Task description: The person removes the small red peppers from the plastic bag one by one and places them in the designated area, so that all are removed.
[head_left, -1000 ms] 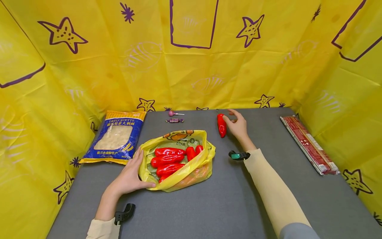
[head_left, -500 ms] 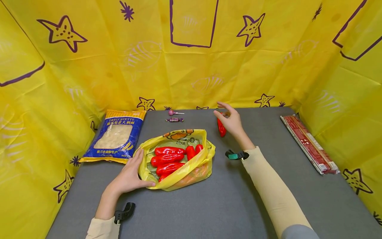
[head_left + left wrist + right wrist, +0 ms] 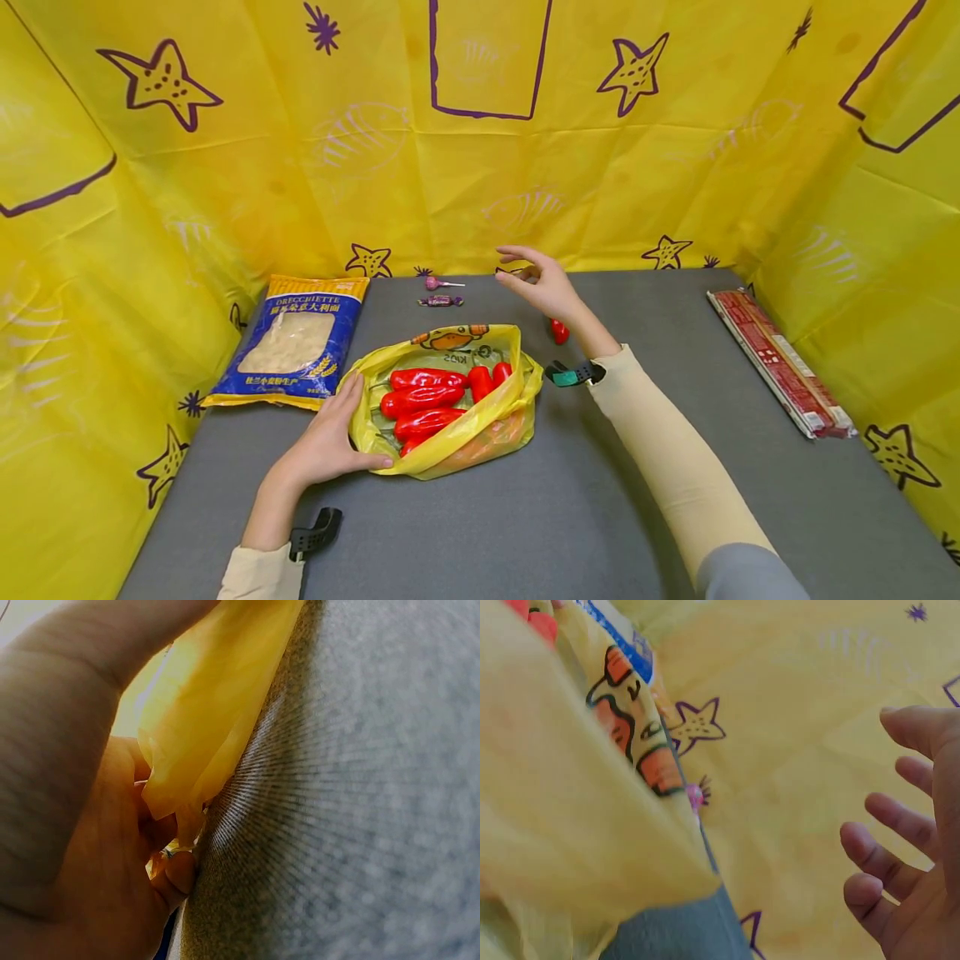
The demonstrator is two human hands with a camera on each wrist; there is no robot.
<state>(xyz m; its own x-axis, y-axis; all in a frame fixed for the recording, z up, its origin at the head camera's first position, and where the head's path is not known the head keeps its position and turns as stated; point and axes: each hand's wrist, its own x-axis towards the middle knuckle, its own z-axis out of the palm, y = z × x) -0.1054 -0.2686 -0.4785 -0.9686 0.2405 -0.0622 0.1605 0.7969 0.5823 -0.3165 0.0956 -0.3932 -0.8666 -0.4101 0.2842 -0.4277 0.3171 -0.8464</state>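
A yellow plastic bag (image 3: pixel 450 467) with a duck print stands with its mouth open, holding several red peppers (image 3: pixel 423 402). My left hand (image 3: pixel 318 450) holds the bag's left side, thumb on the front rim and fingers along the side; in the left wrist view, the fingers curl beside the yellow plastic. Raised above the back of the table, my right hand (image 3: pixel 547 292) holds nothing, its fingers apart and loosely bent. Another red pepper (image 3: pixel 559 332) lies on the table, mostly hidden behind the right hand and wrist. In the right wrist view, the fingers (image 3: pixel 885 814) hang free beside the bag.
A pink lollipop (image 3: pixel 432 283) and a purple wrapped candy (image 3: pixel 440 301) lie behind the bag. At left is a blue orecchiette packet (image 3: pixel 288 342); at right, a long red package (image 3: pixel 780 362). Yellow patterned cloth (image 3: pixel 480 192) walls the grey table (image 3: pixel 495 533).
My right hand has left the lone pepper and moved up and left toward the candies, with nothing in it. The left hand and bag have stayed in place.
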